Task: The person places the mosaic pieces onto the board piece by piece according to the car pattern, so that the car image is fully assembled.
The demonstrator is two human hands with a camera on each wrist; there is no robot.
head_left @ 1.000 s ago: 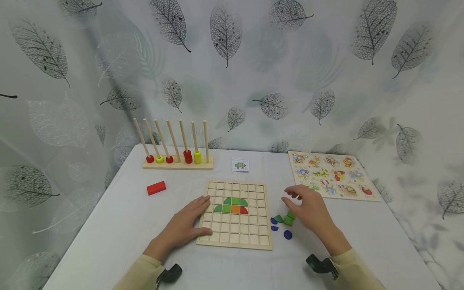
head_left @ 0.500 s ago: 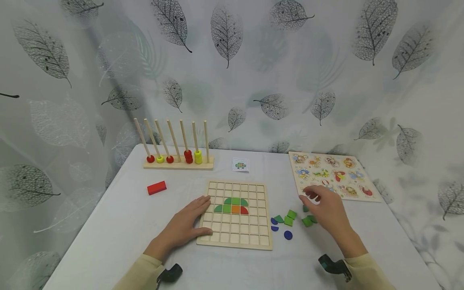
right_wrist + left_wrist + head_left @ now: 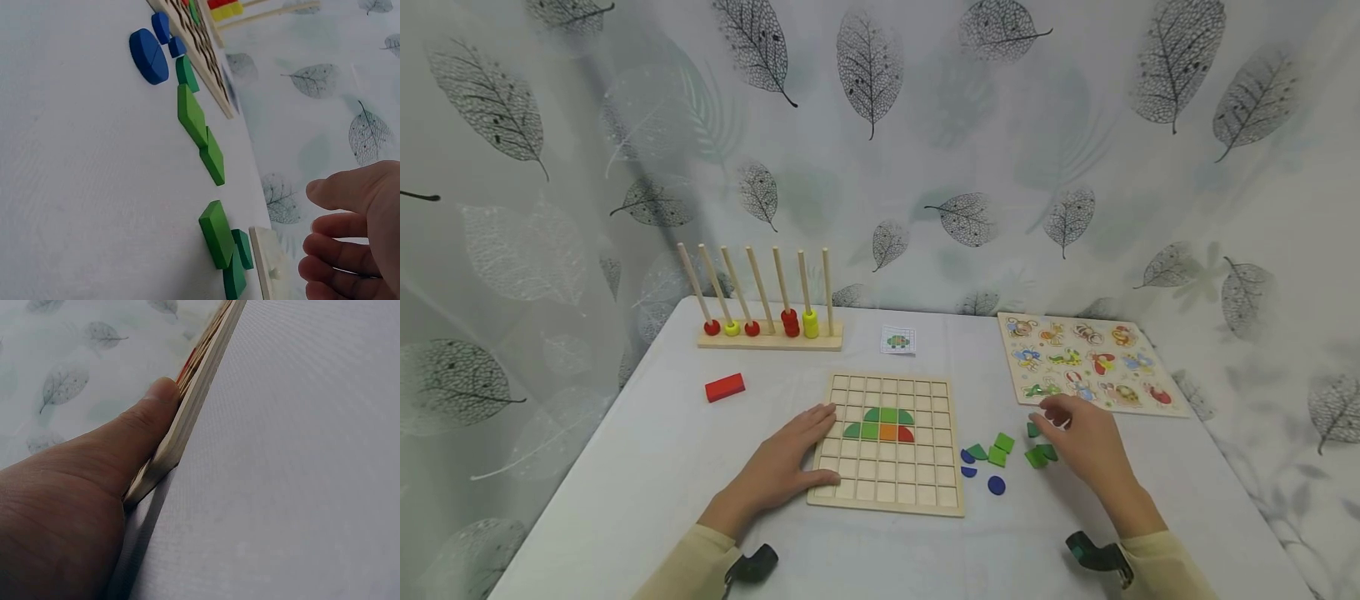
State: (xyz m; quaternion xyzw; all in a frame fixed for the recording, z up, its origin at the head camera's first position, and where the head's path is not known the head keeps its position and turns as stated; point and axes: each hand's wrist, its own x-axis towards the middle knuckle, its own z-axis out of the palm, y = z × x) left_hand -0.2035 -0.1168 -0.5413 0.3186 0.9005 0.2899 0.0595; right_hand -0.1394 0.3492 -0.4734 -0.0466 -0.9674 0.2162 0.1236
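My left hand (image 3: 786, 458) rests on the left side of a wooden grid board (image 3: 886, 495), thumb and fingers spread along it. In the left wrist view my thumb (image 3: 134, 428) lies along the board's edge. Inlaid in the grid are green pieces (image 3: 888, 415), an orange square (image 3: 888, 432) and a red curved piece (image 3: 906, 434). My right hand (image 3: 1086, 433), fingers loosely bent and holding nothing, hovers just right of several loose green pieces (image 3: 215, 234). Nearer the board lie a blue disc (image 3: 996, 485), two small blue half-rounds (image 3: 968, 472) and more green pieces (image 3: 997, 457).
A small pattern card (image 3: 897, 340) lies behind the board. Back left stands a peg rack (image 3: 767, 342) with red and yellow beads, with a red block (image 3: 725, 387) in front of it. An insect picture board (image 3: 1093, 367) occupies the back right, close to my right hand.
My right hand has moved right, away from the grid board, then slightly lower. Green pieces it covered before are in view. The left hand stays in place.
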